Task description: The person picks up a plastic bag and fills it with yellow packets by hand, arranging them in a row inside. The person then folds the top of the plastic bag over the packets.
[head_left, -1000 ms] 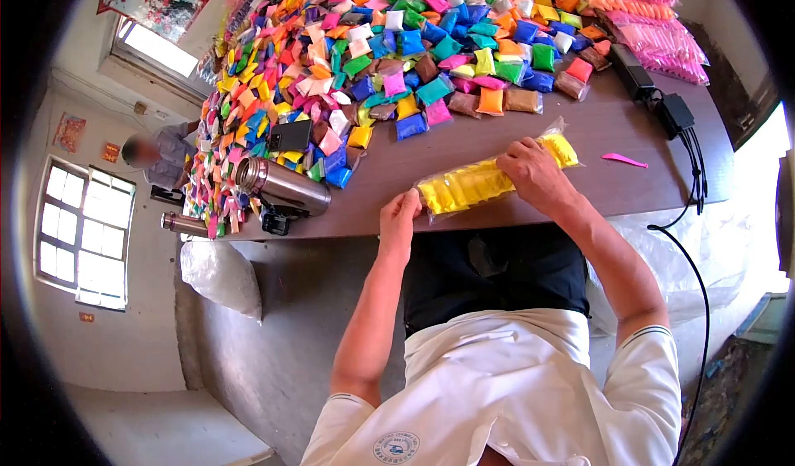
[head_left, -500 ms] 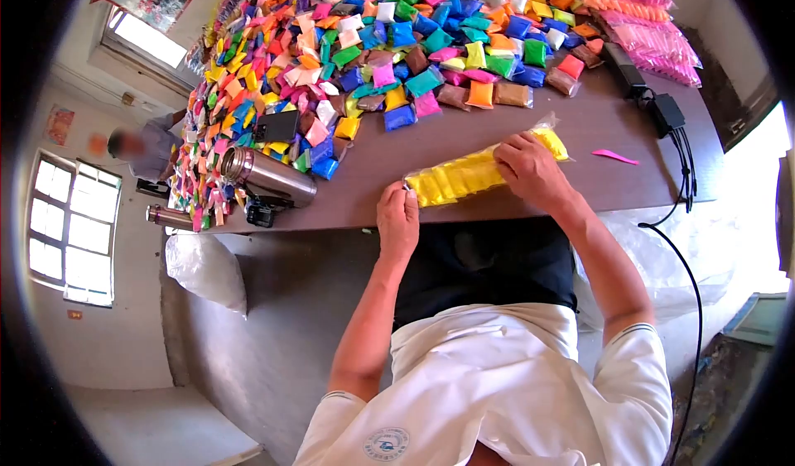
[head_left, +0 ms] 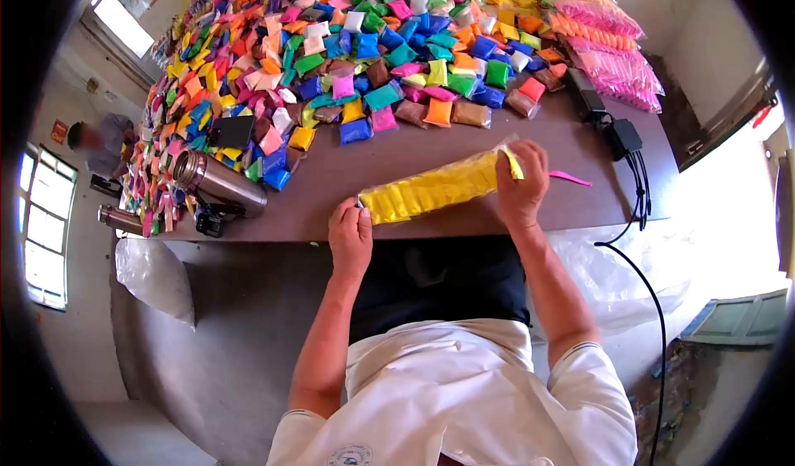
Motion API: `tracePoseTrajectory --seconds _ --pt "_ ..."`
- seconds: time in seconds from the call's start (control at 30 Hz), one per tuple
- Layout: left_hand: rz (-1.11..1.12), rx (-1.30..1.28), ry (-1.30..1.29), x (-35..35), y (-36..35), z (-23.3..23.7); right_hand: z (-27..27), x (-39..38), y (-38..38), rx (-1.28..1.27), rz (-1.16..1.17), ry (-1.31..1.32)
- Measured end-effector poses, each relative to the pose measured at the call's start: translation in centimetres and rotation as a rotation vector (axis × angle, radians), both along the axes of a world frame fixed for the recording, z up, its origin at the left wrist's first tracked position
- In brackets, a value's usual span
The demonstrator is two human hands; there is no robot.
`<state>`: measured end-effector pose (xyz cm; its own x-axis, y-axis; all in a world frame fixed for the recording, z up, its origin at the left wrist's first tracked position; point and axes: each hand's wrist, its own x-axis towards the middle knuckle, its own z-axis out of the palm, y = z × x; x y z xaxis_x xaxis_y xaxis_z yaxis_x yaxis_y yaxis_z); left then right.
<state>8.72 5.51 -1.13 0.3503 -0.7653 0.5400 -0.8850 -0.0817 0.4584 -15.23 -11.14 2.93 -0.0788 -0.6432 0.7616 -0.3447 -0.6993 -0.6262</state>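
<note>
A long clear plastic bag of yellow packets is stretched between my two hands over the front edge of the table. My left hand pinches its left end between thumb and fingers. At the other end, my right hand is closed round the bag, and a bit of yellow shows beside the thumb. A pink plastic strip or tool, its near end hidden by my right hand, lies on the table just beyond it.
Small colourful packets are heaped across the brown table. Steel flasks and a dark phone-like slab sit at left. Pink bags and a black adapter with cables are at right. A person is at far left.
My right hand has shifted from the top of the bag to its right end and now wraps round it. My left hand keeps its pinch. The whole view has shifted.
</note>
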Motion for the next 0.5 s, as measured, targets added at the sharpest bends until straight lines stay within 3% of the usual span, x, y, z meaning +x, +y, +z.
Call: tracePoseTrajectory --seconds 0.07,0.13,0.2,0.23,0.3,0.5 --pt "0.006 -0.011 0.000 0.0 0.0 0.0 1.1 -0.8 -0.1 0.163 -0.208 0.042" --pt "0.007 -0.022 -0.025 0.0 0.1 -0.2 0.7 -1.6 -1.1 0.289 -0.211 0.000" --pt "0.006 -0.024 -0.016 0.0 0.1 -0.1 -0.1 -2.8 -2.6 0.553 0.026 0.003" --pt "0.004 -0.024 -0.009 -0.1 0.0 0.0 -0.2 -3.1 -3.0 0.550 0.025 0.009" --pt "0.010 -0.025 -0.003 -0.2 0.1 0.1 0.0 -3.6 -3.4 0.793 0.178 -0.055" --pt "0.008 -0.020 -0.015 -0.3 0.0 0.1 0.0 -4.2 -3.4 0.952 0.249 -0.252"
